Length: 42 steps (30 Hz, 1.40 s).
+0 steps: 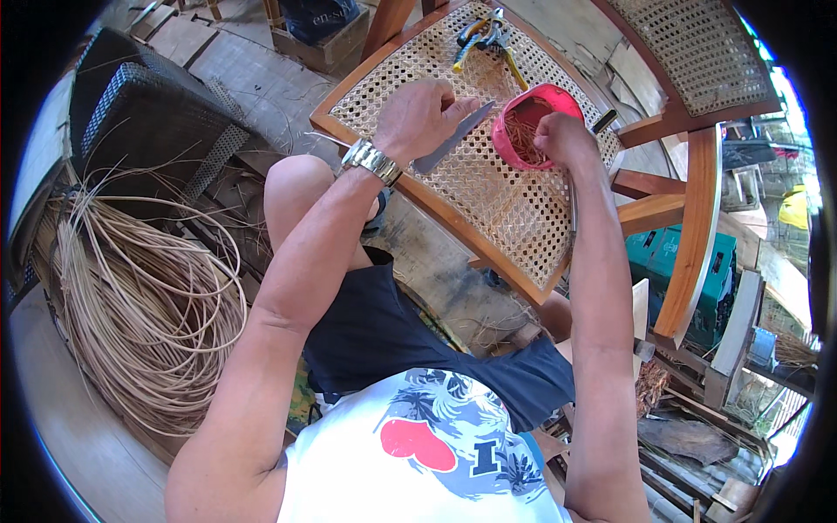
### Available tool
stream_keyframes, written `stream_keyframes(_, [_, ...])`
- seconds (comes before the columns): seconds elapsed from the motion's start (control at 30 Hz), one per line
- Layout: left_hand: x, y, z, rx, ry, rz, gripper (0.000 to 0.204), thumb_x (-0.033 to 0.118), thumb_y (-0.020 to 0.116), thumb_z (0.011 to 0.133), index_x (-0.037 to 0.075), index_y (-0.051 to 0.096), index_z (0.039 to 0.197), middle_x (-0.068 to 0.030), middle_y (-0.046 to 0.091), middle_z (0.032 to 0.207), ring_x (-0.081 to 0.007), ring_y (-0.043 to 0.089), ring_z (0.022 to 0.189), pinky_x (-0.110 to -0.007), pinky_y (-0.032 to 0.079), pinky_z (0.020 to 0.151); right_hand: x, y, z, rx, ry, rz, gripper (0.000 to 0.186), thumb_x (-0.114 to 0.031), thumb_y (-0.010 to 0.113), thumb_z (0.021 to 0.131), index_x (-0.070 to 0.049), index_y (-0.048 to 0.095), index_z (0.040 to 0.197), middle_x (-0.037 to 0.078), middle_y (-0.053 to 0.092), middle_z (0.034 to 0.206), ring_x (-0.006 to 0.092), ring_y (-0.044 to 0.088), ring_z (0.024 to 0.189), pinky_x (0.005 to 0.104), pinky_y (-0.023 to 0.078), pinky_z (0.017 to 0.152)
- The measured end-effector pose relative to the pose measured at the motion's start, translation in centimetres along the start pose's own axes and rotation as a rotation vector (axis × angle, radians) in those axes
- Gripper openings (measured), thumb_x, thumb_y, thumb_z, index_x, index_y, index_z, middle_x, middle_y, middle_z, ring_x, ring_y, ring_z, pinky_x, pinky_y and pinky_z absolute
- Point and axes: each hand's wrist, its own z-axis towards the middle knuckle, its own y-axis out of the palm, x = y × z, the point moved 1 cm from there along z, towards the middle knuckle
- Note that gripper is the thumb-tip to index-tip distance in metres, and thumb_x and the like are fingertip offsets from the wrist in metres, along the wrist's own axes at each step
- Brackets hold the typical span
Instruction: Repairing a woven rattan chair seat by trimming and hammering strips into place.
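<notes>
The chair (501, 200) is the largest thing, its frame wooden, its seat woven cane; it looks stiff and fairly heavy, best gripped by the rails, since the weave would give under a hard push. The bundle of cane (148, 305) at the left looks springy and awkward, to be taken with an arm round the coil. The pink bowl (565, 102) sits on the seat toward the right side; it is probably light plastic, easily tipped, so hold it by the rim. The blade (453, 139) lies over the seat beside the left hand (418, 118); it looks thin, stiff and sharp, safest away from its edge. The shreds (523, 131) in the bowl seem light and brittle, to be pinched up.

The left hand is bent at the fingers, but its grip is hidden, so I cannot tell whether it holds the blade. The right hand (565, 138) is curled closed over the bowl; whether it pinches any shreds I cannot tell.

Counted: one cane seat, one bundle, one bowl, one blade, one dark handle (603, 121) beside the bowl, one watch (373, 163). The pliers (493, 40) overlap, perhaps one pair or two. The shreds are too many to count.
</notes>
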Motion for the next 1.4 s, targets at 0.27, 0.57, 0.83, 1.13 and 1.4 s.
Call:
stream_keyframes(0.27, [0.5, 0.3, -0.1, -0.075, 0.028, 0.016, 0.056, 0.055, 0.071, 0.095, -0.001, 0.074, 0.085, -0.0166, 0.07, 0.072, -0.0287, 0.068, 0.067, -0.042, 0.049, 0.062, 2.7, 1.0, -2.9, 0.361, -0.075, 0.517, 0.017, -0.016, 0.073, 0.093, -0.006, 0.076, 0.106, 0.01, 0.077, 0.094, 0.0225, 0.074, 0.088, 0.0376, 0.056, 0.081])
stream_keyframes(0.57, [2.4, 1.9, -1.6, -0.139, 0.211, -0.202, 0.042, 0.036, 0.082, 0.09, 0.002, 0.072, 0.112, -0.0102, 0.074, 0.095, -0.0183, 0.068, 0.073, -0.034, 0.055, 0.067, 2.7, 2.3, -4.9, 0.145, -0.081, 1.617, 0.016, -0.012, 0.071, 0.097, -0.003, 0.07, 0.111, 0.005, 0.076, 0.094, 0.0089, 0.066, 0.075, 0.0235, 0.051, 0.065])
stream_keyframes(0.83, [4.1, 3.1, -2.5, -0.205, 0.271, -0.424, 0.051, 0.027, 0.086, 0.085, 0.007, 0.068, 0.128, -0.0074, 0.074, 0.106, -0.0158, 0.068, 0.08, -0.033, 0.057, 0.072, 0.7, 3.1, -7.9, -0.019, -0.039, 1.884, 0.016, -0.016, 0.075, 0.097, -0.008, 0.072, 0.11, -0.001, 0.073, 0.089, 0.0064, 0.064, 0.072, 0.0224, 0.05, 0.066])
stream_keyframes(1.13, [4.0, 3.2, -2.7, -0.273, 0.336, -0.503, 0.049, 0.022, 0.086, 0.086, 0.011, 0.07, 0.131, -0.0013, 0.077, 0.106, -0.0075, 0.062, 0.075, -0.026, 0.054, 0.068, -0.9, 4.2, -9.7, -0.202, -0.136, 1.93, 0.018, -0.019, 0.081, 0.092, -0.009, 0.075, 0.106, -0.006, 0.07, 0.088, 0.0042, 0.063, 0.076, 0.0205, 0.05, 0.07])
stream_keyframes(1.4, [4.2, 2.8, -3.1, -0.275, 0.441, -0.478, 0.041, 0.019, 0.086, 0.084, 0.012, 0.074, 0.123, -0.0018, 0.076, 0.105, -0.0114, 0.064, 0.076, -0.029, 0.055, 0.068, -1.8, 4.8, -10.7, -0.258, -0.135, 1.983, 0.016, -0.017, 0.082, 0.091, -0.008, 0.075, 0.103, -0.005, 0.069, 0.085, 0.0033, 0.061, 0.074, 0.0195, 0.047, 0.069])
